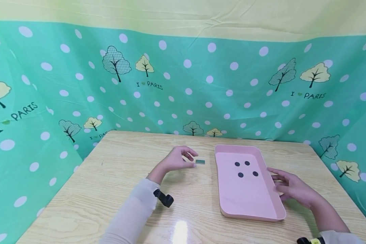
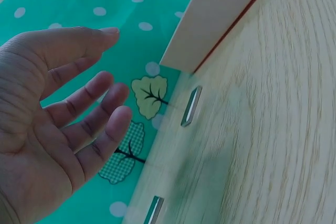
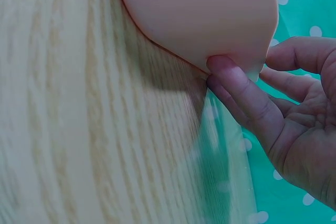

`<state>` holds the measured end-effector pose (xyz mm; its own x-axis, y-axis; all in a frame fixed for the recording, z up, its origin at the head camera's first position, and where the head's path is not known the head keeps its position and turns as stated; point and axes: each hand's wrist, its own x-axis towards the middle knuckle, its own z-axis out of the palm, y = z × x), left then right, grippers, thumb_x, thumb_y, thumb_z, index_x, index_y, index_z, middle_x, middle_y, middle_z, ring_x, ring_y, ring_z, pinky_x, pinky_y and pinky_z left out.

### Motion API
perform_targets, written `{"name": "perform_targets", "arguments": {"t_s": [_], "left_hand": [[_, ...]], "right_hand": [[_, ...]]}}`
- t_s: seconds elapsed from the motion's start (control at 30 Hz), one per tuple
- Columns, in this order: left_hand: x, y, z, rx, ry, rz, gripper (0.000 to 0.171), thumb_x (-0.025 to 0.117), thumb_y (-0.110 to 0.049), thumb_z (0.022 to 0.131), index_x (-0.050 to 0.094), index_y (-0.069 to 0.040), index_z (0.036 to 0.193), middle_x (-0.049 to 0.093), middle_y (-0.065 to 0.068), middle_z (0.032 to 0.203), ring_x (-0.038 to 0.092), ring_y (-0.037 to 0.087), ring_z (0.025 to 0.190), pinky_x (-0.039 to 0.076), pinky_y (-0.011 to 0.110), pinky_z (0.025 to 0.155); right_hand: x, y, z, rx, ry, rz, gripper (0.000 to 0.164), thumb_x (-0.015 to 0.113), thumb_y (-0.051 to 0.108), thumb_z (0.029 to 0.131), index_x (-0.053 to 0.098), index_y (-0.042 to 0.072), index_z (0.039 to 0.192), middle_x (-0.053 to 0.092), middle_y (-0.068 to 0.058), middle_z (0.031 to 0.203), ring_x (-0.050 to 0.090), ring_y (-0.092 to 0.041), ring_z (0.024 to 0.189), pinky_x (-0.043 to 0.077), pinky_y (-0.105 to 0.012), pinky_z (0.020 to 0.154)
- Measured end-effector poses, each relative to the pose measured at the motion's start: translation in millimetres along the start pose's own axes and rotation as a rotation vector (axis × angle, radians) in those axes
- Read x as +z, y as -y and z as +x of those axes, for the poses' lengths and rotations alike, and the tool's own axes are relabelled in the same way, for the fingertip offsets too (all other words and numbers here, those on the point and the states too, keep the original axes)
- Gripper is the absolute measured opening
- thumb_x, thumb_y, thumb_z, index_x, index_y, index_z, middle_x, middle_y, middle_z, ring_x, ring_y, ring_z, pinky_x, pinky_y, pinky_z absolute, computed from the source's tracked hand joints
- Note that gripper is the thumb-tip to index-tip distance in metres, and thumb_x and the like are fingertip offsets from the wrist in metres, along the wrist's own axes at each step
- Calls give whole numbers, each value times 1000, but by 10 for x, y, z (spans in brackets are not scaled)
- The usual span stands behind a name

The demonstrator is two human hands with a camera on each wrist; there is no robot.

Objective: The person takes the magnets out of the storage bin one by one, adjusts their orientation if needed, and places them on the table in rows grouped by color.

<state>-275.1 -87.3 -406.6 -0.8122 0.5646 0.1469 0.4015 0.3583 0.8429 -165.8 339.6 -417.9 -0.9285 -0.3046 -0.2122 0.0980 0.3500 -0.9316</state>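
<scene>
A small flat rectangular piece (image 1: 200, 162), dark green with a pale edge, lies on the table left of the pink tray. My left hand (image 1: 178, 159) hovers beside it, thumb and fingers apart and nothing between them. In the left wrist view two such glossy pieces appear, one (image 2: 191, 106) near the tray wall and another (image 2: 154, 211) at the bottom edge. The shallow pink tray (image 1: 247, 203) holds several black round discs (image 1: 240, 175) in its far half. Along the tray's right side, my right hand (image 1: 294, 188) touches the outer wall and rim with its fingertips.
The wooden table (image 1: 109, 189) has a light grain and a bright reflection at the front. Behind it and at both sides hangs a green and yellow curtain (image 1: 170, 112) with dots and trees. Each wrist wears a black camera strap (image 1: 163, 198).
</scene>
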Motion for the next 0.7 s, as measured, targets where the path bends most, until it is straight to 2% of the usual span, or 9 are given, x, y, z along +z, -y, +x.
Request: {"name": "perform_targets", "arguments": {"t_s": [0.23,0.37,0.5,0.6,0.7], "left_hand": [[94,-97,15,26,16,-27,34,80,-9,80,70,-4,111,65,18,116,66,24,96,56,29,76],[146,-153,37,50,24,-18,32,80,-10,80,71,-7,110,66,13,115,65,20,95,56,29,75],[202,-223,60,58,35,-24,33,79,-9,80,70,-8,111,66,4,115,66,23,98,55,29,76],[243,-281,81,54,53,-50,33,80,-9,80,70,-8,112,65,3,116,65,26,101,55,30,79],[280,-332,110,57,61,-74,34,80,-8,79,69,-6,111,65,5,116,65,24,101,55,32,82]], "right_hand": [[0,-6,4,-2,4,-3,70,54,2,95,14,-7,151,33,-42,138,63,-32,103,58,-48,72],[-5,-8,2,-10,11,0,70,54,3,95,13,-8,151,33,-42,138,64,-30,103,58,-48,72],[-9,-10,1,-14,15,-1,70,54,3,95,13,-8,151,34,-42,138,63,-29,103,58,-48,72],[-8,-11,0,-14,17,1,70,54,2,95,13,-8,151,34,-42,137,63,-30,103,58,-48,72],[-4,-8,0,-13,15,-2,71,54,2,95,13,-8,151,34,-42,137,63,-30,103,58,-48,72]]}}
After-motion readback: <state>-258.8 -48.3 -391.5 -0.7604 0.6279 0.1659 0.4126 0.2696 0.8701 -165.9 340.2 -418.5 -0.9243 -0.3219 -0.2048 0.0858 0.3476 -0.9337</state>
